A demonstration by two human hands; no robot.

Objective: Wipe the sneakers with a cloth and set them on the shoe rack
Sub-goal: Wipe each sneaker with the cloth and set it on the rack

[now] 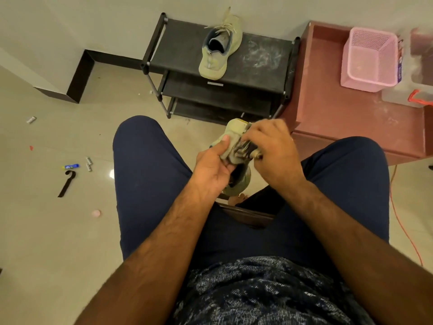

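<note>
I hold a pale green sneaker [234, 130] in the air between my knees, in front of the shoe rack [257, 57] and lower than its top shelf. The toe points toward the rack and the heel hangs down toward my lap. My left hand [210, 170] grips it from the side away from the brown worktop: the fingers are curled round under the shoe and the thumb is laid flat on the upper. My right hand [269, 146] comes over from the other side, fingers bent down and bunched on a dark, streaked cloth [240, 151] pressed against the middle of the sneaker. How much of the cloth is folded under that hand I cannot tell.

The other sneaker [218, 50] stands upright on the rack's top shelf, toward its left end, with the heel nearest me and loose laces at the far end. The bare part of that shelf is smeared with pale dust.

Touching the rack's right side is a reddish-brown worktop [339, 113]. It carries a pink mesh basket [367, 59] and, beyond that, a clear plastic box [398, 95] with a red clip. On the floor well to the left of the rack lie a blue and yellow glue stick [70, 166] and a black strap [66, 182].
</note>
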